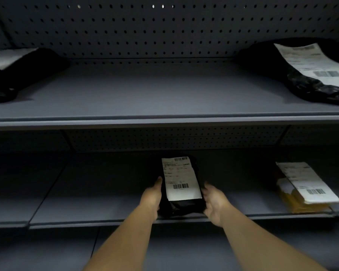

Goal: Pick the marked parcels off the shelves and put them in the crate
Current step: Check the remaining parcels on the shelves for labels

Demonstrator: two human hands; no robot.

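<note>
From the head camera, you have both hands on a black parcel (pixel 181 192) that lies on the lower shelf (pixel 106 208), near its front edge. Your left hand (pixel 152 195) presses against the parcel's left side, thumb up along the edge. Your right hand (pixel 214 202) cups the right side, fingers tucked out of sight beneath it. The parcel sits squarely between the two palms, white label (pixel 181 178) facing up with a barcode at each end. A yellow parcel (pixel 301 194) lies well apart on the right of the same shelf. Two more black parcels rest on the upper shelf (pixel 164 94), one at the far left (pixel 18 75), one at the far right (pixel 305 75).
</note>
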